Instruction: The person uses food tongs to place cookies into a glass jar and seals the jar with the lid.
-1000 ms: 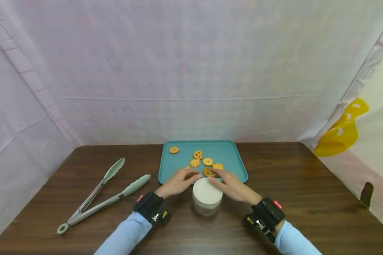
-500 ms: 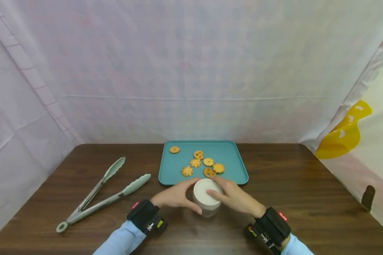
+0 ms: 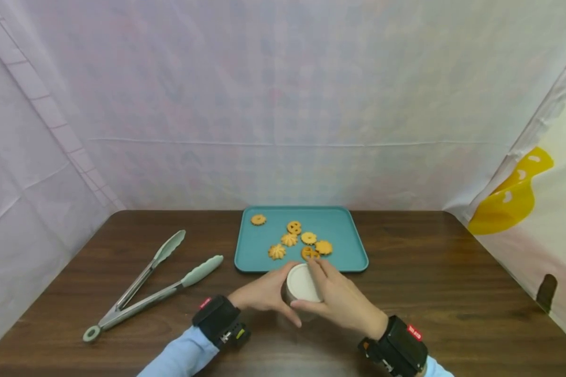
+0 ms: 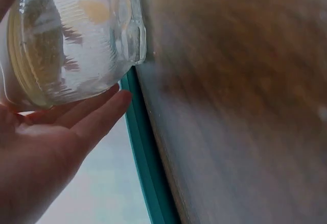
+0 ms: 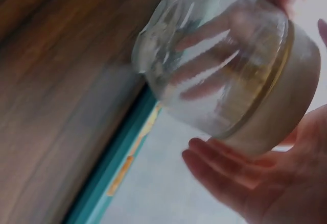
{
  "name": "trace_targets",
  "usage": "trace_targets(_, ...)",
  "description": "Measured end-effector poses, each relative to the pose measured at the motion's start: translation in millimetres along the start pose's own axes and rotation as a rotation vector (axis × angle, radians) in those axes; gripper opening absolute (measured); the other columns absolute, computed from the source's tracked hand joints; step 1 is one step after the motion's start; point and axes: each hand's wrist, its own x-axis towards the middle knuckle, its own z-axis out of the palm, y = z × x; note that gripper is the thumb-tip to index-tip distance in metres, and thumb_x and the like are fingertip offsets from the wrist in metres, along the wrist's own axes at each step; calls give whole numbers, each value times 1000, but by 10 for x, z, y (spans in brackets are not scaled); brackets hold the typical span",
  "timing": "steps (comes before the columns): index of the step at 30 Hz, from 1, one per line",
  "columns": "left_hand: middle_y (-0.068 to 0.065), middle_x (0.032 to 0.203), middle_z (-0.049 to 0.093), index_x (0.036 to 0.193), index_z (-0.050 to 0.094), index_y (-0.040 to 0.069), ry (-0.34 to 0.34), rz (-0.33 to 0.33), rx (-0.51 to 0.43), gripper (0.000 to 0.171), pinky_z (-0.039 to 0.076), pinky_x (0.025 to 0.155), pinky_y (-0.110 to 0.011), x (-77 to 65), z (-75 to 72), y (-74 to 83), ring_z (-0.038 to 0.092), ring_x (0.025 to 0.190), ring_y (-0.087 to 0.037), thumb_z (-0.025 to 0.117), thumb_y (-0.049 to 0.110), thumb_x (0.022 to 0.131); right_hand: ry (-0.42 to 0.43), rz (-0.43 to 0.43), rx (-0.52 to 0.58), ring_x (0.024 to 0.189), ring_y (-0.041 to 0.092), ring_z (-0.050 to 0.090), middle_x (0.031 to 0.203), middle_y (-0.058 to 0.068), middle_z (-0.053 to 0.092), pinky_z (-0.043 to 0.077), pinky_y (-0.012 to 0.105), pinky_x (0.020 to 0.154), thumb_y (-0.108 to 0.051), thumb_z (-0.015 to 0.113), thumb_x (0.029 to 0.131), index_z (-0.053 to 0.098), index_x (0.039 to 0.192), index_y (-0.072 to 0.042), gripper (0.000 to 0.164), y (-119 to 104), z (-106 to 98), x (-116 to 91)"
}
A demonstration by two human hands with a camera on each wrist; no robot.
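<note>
A glass jar (image 5: 204,117) with a white lid (image 3: 303,283) stands at the table's front middle, just before a teal tray (image 3: 257,238). My left hand (image 3: 264,291) holds the jar's side, thumb in front and fingers behind. Through the glass in the right wrist view, its fingers show against the far side. My right hand (image 3: 341,298) grips the lid from the right, thumb at the near edge and fingers at the far edge. The jar looks see-through, with no contents that I can make out. Part of the lid is hidden under the right hand.
Several biscuits (image 3: 290,239) lie spread on the tray, some pretzel-shaped, some flower-shaped. Spread tongs (image 3: 203,270) with pale green tips lie on the wooden table (image 3: 420,272) to the left. A pale cloth (image 3: 273,104) hangs behind the table.
Both hands have come back from the tray's near edge to the jar. The left hand has closed round its side, and the right hand has moved onto the lid and turned.
</note>
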Motion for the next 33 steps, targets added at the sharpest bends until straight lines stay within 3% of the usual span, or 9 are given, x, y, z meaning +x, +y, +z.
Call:
trace_targets(4, -7, 126, 47, 134, 31, 8, 26, -12, 49, 95, 39, 88, -28, 14, 3, 12, 49, 110, -19, 84, 26, 57, 68, -20, -90, 88, 18, 52, 108, 12, 49, 47, 26, 59, -62, 57, 73, 39, 130, 2, 87, -57, 29, -15)
trace_targets(11, -7, 122, 51, 129, 38, 7, 62, -20, 88, 89, 41, 86, -28, 26, 8, 15, 51, 107, -20, 84, 28, 57, 132, 49, -116, 81, 18, 51, 100, 14, 47, 48, 25, 55, -56, 65, 70, 44, 122, 12, 88, -126, 92, -43)
trace_targets(18, -7, 122, 51, 130, 37, 7, 62, -14, 88, 92, 40, 88, -29, 38, 23, 9, 51, 107, -19, 85, 28, 54, 184, 10, -109, 79, 13, 47, 94, 9, 48, 45, 25, 61, -54, 66, 70, 47, 118, 10, 82, -118, 120, -36)
trace_targets(24, -3, 117, 54, 125, 42, 10, 42, -19, 68, 85, 41, 84, -24, 49, 25, -11, 53, 102, -13, 86, 27, 54, 207, -22, -118, 82, 15, 47, 91, 7, 51, 43, 25, 62, -54, 68, 68, 51, 114, 8, 79, -69, 126, -18)
trace_targets(33, 0, 113, 56, 122, 45, 13, 33, 3, 88, 81, 43, 80, -24, 80, 21, -37, 54, 99, -9, 85, 31, 54, 229, -24, -85, 74, 10, 38, 84, 1, 41, 38, 25, 62, -55, 71, 63, 58, 108, 0, 72, -23, 107, -1)
